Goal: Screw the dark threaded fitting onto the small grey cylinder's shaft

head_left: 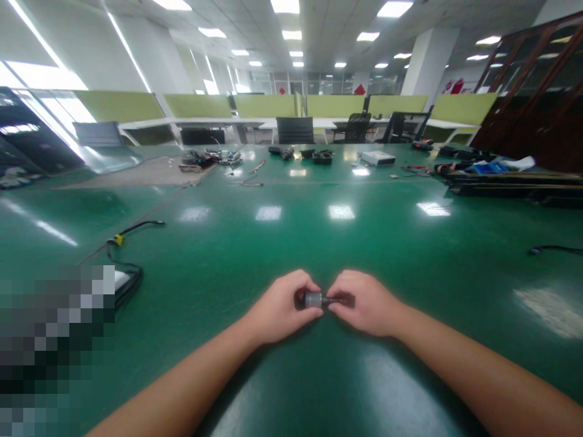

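Left hand (286, 306) curls round the small grey cylinder (313, 299) above the green surface (291, 243), right hand (362, 302) pinching its dark shaft (331, 300); likely stiff, light, smooth, best gripped by the barrel.

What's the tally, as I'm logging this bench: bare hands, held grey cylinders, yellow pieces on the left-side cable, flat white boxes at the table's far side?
Left hand and right hand: 2
Grey cylinder: 1
Yellow piece: 1
White box: 1
Total: 5
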### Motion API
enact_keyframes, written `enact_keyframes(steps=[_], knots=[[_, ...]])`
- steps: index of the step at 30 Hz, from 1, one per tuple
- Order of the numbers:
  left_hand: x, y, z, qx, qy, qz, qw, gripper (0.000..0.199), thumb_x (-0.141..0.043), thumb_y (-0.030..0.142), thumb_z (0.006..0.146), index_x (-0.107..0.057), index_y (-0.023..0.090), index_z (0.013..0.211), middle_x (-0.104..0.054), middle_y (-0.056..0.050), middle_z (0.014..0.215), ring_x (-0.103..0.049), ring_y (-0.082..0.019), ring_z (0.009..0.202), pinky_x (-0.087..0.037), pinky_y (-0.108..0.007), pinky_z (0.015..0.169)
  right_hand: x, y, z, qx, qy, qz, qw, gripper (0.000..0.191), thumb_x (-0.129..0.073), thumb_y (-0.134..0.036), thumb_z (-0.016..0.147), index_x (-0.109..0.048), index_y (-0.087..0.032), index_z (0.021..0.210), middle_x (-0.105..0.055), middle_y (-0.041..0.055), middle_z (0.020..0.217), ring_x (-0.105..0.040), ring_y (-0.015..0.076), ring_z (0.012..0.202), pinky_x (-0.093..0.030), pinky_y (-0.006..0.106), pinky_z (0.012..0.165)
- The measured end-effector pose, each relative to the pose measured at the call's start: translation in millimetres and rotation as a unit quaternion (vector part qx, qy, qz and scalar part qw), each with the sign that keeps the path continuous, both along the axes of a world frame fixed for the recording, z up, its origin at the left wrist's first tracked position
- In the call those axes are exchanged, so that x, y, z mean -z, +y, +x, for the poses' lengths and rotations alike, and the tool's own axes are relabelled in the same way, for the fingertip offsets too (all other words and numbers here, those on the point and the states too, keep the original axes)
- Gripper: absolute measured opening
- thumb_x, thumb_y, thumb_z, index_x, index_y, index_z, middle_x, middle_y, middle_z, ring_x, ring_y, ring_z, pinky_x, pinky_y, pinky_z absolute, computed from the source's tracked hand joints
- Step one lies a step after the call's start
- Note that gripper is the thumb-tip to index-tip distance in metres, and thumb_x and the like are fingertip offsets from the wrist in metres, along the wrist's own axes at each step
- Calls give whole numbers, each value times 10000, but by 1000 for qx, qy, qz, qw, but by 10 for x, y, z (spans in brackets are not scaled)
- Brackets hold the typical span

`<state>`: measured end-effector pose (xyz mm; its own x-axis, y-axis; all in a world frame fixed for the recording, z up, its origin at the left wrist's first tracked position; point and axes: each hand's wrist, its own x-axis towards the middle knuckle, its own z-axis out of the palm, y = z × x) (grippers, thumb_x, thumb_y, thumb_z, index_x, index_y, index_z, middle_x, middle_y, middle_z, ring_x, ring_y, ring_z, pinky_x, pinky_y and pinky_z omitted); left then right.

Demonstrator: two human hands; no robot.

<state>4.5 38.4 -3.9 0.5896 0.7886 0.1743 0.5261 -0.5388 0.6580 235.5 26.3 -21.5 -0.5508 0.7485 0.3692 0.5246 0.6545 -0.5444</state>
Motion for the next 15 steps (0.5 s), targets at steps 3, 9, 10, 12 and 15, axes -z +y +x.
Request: enact_keyframes(steps=[3, 9, 10, 12, 15], knots=[[-1, 3, 3, 2, -3, 0, 1000, 192, -751, 228, 777, -644, 189, 932, -625, -16, 880, -585, -173, 785, -451, -275, 698, -4, 3, 8, -2, 3, -1, 1000, 67, -699, -169, 826, -701, -196, 887, -683, 21, 802, -587, 176, 767, -438, 304, 722], [24, 15, -2, 4, 0, 13, 1000, 204, -753, 221, 783, -637, 196, 948, -616, -10, 889, -578, -172, 793, -445, -276, 709, -39, -3, 46, 2, -9, 2, 1000, 60, -695, -152, 806, -701, -195, 848, -680, 19, 782, -587, 175, 753, -433, 307, 720], [25, 14, -3, 3, 1, 12, 1000, 206, -753, 221, 785, -635, 196, 951, -616, -10, 893, -579, -172, 795, -445, -277, 711, -44, -6, 50, 3, -10, 1, 1000, 58, -695, -152, 805, -701, -194, 844, -679, 18, 776, -585, 174, 750, -432, 307, 720], [22, 11, -4, 3, 5, 9, 1000, 207, -753, 223, 786, -632, 193, 951, -614, -10, 892, -579, -171, 793, -445, -276, 708, -50, -11, 56, 5, -11, -2, 1000, 56, -694, -154, 803, -703, -193, 843, -679, 18, 774, -584, 174, 749, -431, 307, 718], [16, 9, -2, 5, 7, 8, 1000, 202, -747, 226, 792, -632, 191, 954, -611, -10, 891, -578, -170, 787, -445, -276, 703, -49, -13, 60, 8, -12, -4, 1000, 67, -695, -147, 798, -702, -193, 846, -679, 18, 779, -584, 175, 753, -430, 308, 723]])
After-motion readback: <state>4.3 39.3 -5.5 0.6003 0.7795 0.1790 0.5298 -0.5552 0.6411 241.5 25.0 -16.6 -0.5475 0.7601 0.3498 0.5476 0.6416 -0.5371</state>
